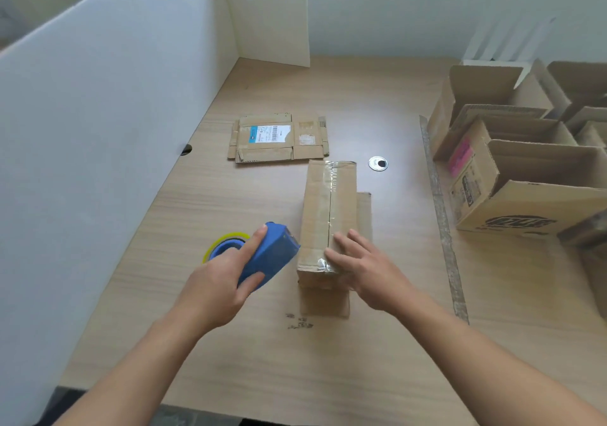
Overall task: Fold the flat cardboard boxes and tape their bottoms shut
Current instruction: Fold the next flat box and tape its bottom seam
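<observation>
A narrow folded cardboard box (323, 208) stands bottom-up in the middle of the wooden table (230, 343), with clear tape along its centre seam. My right hand (358, 268) presses flat on the near end of that seam, fingers straight. My left hand (220, 281) grips a blue tape dispenser (271, 259) with a yellow-rimmed roll, just left of the box's near end. Farther back lies a flat cardboard box (279, 139) with a white and blue label.
Several open assembled boxes (512, 169) crowd the right side of the table. A round metal cable grommet (378, 163) sits right of the box's far end. A white partition (108, 123) walls the left side. A strip (441, 215) runs along the table right of centre.
</observation>
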{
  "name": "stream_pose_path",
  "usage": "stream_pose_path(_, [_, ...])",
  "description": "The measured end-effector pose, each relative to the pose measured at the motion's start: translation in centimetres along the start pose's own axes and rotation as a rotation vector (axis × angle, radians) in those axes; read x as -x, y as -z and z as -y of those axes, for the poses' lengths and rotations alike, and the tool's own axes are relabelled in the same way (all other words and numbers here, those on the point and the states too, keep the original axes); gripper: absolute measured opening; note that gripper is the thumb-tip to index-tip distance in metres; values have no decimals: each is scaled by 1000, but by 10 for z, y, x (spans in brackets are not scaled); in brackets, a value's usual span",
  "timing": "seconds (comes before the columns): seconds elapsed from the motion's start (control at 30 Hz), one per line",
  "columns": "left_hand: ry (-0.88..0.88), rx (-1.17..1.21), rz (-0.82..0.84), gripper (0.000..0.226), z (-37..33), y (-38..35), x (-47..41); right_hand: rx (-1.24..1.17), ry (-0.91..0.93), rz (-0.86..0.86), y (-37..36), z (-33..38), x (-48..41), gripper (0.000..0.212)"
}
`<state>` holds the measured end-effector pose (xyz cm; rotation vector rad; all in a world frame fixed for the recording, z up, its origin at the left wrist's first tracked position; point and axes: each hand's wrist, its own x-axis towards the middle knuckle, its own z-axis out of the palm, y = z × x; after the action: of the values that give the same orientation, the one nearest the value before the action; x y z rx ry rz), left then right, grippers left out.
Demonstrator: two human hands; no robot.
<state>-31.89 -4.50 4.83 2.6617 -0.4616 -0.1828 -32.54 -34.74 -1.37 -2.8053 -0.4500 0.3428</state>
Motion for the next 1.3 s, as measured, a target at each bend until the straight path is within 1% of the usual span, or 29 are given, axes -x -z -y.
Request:
stream_pose_path(0.03, [-88, -37, -16, 82, 0, 0, 1, 4, 8, 5, 3, -3, 3, 54])
stream_pose_path(0.13, [-358, -175, -58, 66, 0, 4, 4, 10, -6, -4, 11, -1, 11, 53])
stream_pose_path(0.2, [-476, -227, -55, 62, 3, 3, 3, -92, 0, -99, 18, 6, 15, 52])
stream_pose_path(0.27, [-533, -239, -49, 61, 3, 3, 1, -304, 13, -229, 28, 17, 18, 52])
stream_pose_path(0.3, [-548, -241, -46, 61, 2, 4, 1, -419, 20, -263, 33, 22, 19, 51])
stream_pose_path(0.37, [-567, -249, -41, 62, -1, 7, -1, -575, 41, -262, 40, 31, 21, 48])
stream_pose_path(0.47, [-598, -264, -23, 63, -5, 11, -3, -648, 48, -211, 43, 40, 20, 43])
stream_pose_path(0.57, [-617, -250, 4, 64, -8, 12, -3, -652, 49, -262, 41, 47, 16, 24])
stream_pose_path(0.63, [-617, -233, 13, 64, -9, 11, -4, -674, 18, -322, 38, 47, 15, 13])
stream_pose_path(0.7, [-615, -210, 26, 66, -11, 10, -4, -693, -20, -338, 37, 46, 17, 11])
stream_pose_path(0.77, [-586, -145, 82, 69, -12, 10, -2, -698, -48, -320, 35, 42, 20, 11])
stream_pose_path(0.87, [-420, -21, 183, 74, -14, 18, 0, -739, -108, -298, 32, 36, 27, 14])
stream_pose_path(0.97, [-276, 26, 257, 71, -7, 27, -3, -860, -253, -342, 30, 23, 37, 18])
stream_pose_path(1.07, [-176, 5, 342, 68, 3, 39, -10, -976, -415, -400, 28, 8, 47, 18])
stream_pose_path(1.17, [-116, -27, 396, 53, 4, 41, -25, -1056, -539, -372, 27, 5, 41, 19])
stream_pose_path(1.27, [-54, -45, 442, 32, -2, 38, -43, -1006, -620, -357, 23, 7, 31, 36])
stream_pose_path(1.3, [-34, -42, 467, 30, -5, 37, -49, -992, -637, -362, 22, 7, 29, 39])
